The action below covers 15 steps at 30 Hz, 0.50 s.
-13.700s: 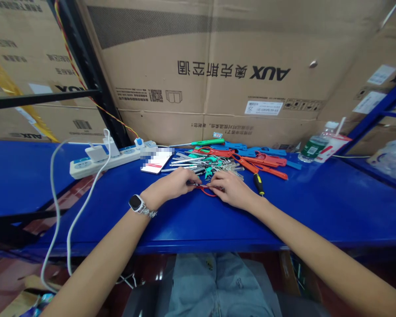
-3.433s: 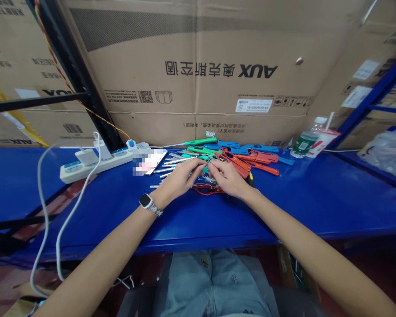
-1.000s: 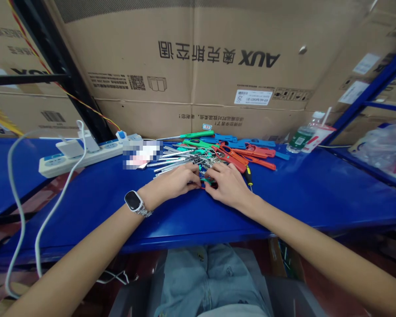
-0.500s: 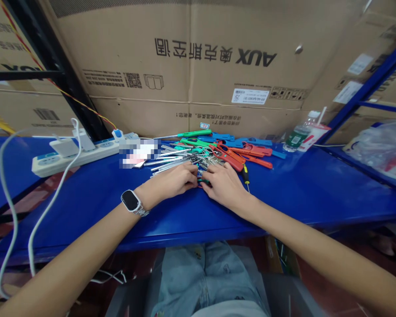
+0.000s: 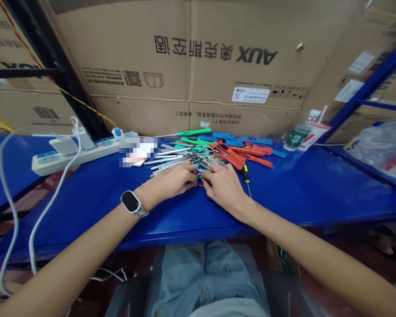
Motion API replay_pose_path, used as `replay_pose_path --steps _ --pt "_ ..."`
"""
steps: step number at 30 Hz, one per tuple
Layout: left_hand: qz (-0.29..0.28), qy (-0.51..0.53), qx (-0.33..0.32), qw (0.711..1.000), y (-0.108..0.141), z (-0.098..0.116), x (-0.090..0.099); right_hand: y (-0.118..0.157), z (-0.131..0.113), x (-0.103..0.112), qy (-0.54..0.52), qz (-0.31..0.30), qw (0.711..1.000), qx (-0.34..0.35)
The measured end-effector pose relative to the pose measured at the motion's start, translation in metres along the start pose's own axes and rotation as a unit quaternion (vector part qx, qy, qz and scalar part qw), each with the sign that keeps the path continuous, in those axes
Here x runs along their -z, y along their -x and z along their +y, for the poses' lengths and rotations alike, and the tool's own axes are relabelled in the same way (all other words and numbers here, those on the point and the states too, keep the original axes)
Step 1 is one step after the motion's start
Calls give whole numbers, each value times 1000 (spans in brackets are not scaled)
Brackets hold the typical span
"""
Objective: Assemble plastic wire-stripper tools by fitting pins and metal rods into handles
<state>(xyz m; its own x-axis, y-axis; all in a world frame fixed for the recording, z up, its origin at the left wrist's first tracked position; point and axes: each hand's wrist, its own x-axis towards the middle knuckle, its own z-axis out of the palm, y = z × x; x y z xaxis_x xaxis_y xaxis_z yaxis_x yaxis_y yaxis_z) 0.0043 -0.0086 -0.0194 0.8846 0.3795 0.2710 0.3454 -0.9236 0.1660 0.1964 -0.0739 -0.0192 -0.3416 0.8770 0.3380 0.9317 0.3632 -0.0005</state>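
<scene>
My left hand, with a watch on its wrist, is closed at the near edge of a pile. My right hand is closed just to its right. Small green and red bits show between the two sets of fingertips; what each hand grips is too small to name. Long silver metal tubes lie beyond my left hand. Red lighter-like handles, green ones and blue ones spread behind my right hand. A black and yellow screwdriver lies right of my right hand.
White power strip with plugs and cables at left on the blue table. A bottle and a cup stand at back right, near a plastic bag. A large cardboard box stands behind.
My right hand has shifted very slightly to the right, and the gap between the fingertips is a little wider. My left hand has hardly moved.
</scene>
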Motion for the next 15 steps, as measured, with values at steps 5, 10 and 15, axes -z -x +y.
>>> replay_pose_path --steps 5,10,15 --pt "-2 4 4 1000 0 0 0 0 -1 0 10 -14 1000 7" --pt "0 -2 1 1000 0 -1 0 0 0 -4 -1 -8 1000 8" --pt "1 -6 1 1000 0 -2 -1 0 2 -6 -17 0 1000 18"
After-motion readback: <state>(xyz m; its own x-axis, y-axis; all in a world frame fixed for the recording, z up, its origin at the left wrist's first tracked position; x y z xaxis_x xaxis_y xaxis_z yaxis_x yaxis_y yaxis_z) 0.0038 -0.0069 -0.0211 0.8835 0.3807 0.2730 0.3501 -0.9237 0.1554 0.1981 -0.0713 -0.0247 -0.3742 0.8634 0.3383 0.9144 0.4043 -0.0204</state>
